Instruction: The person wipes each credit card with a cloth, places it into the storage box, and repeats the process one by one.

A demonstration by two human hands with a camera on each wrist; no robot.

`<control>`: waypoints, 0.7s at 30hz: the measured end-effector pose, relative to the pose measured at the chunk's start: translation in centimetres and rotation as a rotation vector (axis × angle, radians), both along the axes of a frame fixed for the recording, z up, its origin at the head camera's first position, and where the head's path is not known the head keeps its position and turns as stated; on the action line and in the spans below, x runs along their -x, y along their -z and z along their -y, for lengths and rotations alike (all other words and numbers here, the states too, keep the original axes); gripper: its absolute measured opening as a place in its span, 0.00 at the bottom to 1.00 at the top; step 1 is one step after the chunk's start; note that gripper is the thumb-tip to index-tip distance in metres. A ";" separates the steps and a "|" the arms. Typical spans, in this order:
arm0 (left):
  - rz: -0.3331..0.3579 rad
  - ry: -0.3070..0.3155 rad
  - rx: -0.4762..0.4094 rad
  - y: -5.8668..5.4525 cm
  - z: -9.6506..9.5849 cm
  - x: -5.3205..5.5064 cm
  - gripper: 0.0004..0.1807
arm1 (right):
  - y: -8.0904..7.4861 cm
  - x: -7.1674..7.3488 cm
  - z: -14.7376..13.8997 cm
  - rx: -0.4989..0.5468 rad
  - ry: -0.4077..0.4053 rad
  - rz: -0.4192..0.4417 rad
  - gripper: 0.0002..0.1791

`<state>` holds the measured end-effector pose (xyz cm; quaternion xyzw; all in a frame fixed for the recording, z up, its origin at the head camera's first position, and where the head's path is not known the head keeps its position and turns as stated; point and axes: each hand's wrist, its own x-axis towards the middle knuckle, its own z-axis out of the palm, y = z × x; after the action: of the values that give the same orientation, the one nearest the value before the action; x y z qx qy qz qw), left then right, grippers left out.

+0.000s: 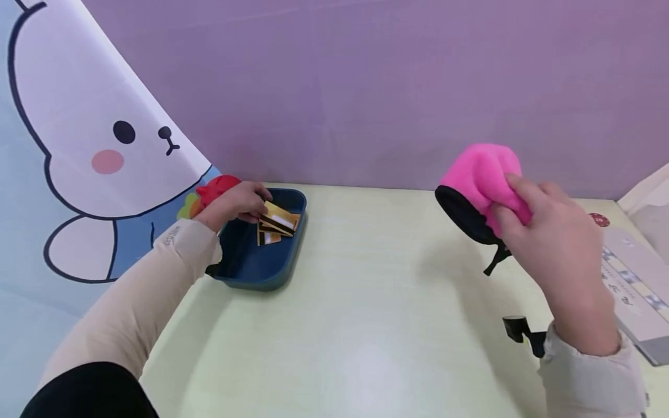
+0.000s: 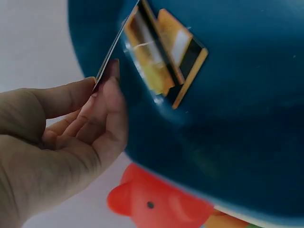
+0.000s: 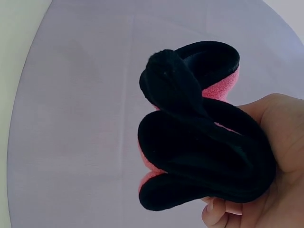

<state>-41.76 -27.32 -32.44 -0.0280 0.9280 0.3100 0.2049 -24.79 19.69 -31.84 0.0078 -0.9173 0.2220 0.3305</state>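
At the far left of the table, my left hand (image 1: 237, 203) reaches over a dark blue bin (image 1: 245, 281). In the left wrist view, its thumb and fingers pinch a thin card (image 2: 108, 59), seen nearly edge-on. Beneath it, gold cards (image 2: 156, 57) with dark stripes overlap on the bin floor. My right hand (image 1: 559, 249) grips a bunched pink fleece piece (image 1: 483, 168) above the right side of the table. Black edging rims its folded opening, and a black strap (image 1: 496, 261) dangles from it.
A red toy animal (image 1: 219, 187) with an orange-and-green thing beside it sits against the bin's left side. A flat greyish box (image 1: 635, 284) lies at the right edge, with a dark red round item (image 1: 599, 219) behind it. A purple cloth (image 1: 334, 93) hangs behind the table.
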 end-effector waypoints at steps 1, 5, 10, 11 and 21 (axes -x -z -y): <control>0.008 0.006 0.001 0.2 -0.1 0.1 0.28 | 0.0 -0.1 0.0 -0.002 -0.001 0.002 0.23; -0.002 -0.001 0.038 0.5 -0.5 0.3 0.32 | -0.4 -0.4 -0.5 -0.032 -0.022 0.088 0.24; -0.071 0.021 0.098 -0.7 -1.3 0.1 0.32 | 0.3 0.1 -1.9 -0.227 -0.135 0.284 0.22; -0.088 0.037 0.110 -1.0 -1.6 0.0 0.31 | 0.8 0.4 -2.0 -0.287 -0.169 0.305 0.21; -0.241 0.247 0.151 -3.5 -4.4 -3.3 0.27 | 7.4 0.7 -0.2 -0.619 -0.349 0.383 0.03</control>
<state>-38.42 -22.92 -28.95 0.1080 0.9628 0.2132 0.1262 -25.51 19.84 -39.24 0.2210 -0.9707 -0.0145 0.0929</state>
